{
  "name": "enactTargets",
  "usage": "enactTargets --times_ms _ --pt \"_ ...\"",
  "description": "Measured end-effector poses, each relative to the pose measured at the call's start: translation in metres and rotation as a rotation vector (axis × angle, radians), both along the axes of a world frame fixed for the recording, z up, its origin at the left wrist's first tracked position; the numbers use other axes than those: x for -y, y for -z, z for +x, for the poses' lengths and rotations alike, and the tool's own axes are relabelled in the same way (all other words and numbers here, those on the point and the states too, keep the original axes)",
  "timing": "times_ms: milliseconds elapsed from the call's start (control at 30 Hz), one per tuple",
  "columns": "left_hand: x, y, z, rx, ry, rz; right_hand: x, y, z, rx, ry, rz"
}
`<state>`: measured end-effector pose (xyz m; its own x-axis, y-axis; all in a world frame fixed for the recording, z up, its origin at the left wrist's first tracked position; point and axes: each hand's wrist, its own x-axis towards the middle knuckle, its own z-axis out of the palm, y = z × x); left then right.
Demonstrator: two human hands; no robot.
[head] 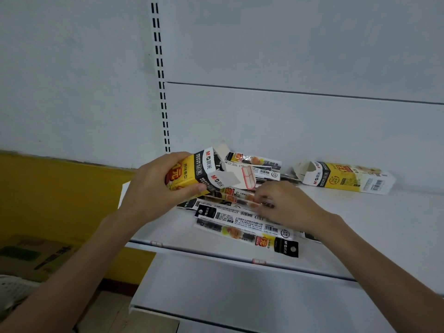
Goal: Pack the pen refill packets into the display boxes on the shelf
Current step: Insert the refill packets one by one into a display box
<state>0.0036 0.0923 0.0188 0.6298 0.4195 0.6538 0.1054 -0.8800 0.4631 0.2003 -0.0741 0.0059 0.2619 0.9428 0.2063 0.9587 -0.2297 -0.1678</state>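
Our right hand pinched a glossy refill packet mid-frame; our left hand gripped the yellow cardboard display box, whose flap could snag.

A: What is the shelf made of?
B: Smooth white painted metal, faintly shiny; the slotted upright looks the same.
A: And the held display box?
B: Printed card, lightly glossy outside, matt white inside its flaps, like the lying display box.
A: The refill packets?
B: Clear, glossy plastic film.
A: That carton?
B: Matt brown cardboard.
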Motion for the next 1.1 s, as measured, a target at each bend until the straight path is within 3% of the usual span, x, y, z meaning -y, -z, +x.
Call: enactTargets --times_ms 133,300,400,500,600,700,800,1100 --pt "-0.001 -0.001 0.0 0.003 -0.024 -0.005 -0.001 -0.005 0.0 -0.086 0.036 0.036" --pt "-0.002 0.0 -0.003 0.01 -0.01 -0.012 -0.003 -0.005 0.004 0.004 0.054 0.032" --pt "-0.002 -0.001 -0.005 0.018 0.011 -0.01 0.001 -0.015 0.012 -0.078 0.127 0.019" --pt "-0.003 -0.001 -0.005 0.032 0.01 -0.009 0.007 -0.035 0.019 -0.166 0.234 0.305" --pt "-0.003 0.001 -0.004 0.036 0.027 -0.005 0.011 -0.059 0.008 -0.398 0.241 0.698" --pt "-0.004 0.004 -0.003 0.03 0.048 -0.018 0.012 -0.081 -0.017 -0.844 0.093 0.951" --pt "-0.004 0.004 -0.003 0.038 0.047 -0.013 0.005 -0.084 -0.039 -1.208 -0.073 0.965" --pt "0.0 0.0 -0.003 0.061 0.052 -0.01 -0.013 -0.062 -0.05 -1.488 -0.038 0.93"
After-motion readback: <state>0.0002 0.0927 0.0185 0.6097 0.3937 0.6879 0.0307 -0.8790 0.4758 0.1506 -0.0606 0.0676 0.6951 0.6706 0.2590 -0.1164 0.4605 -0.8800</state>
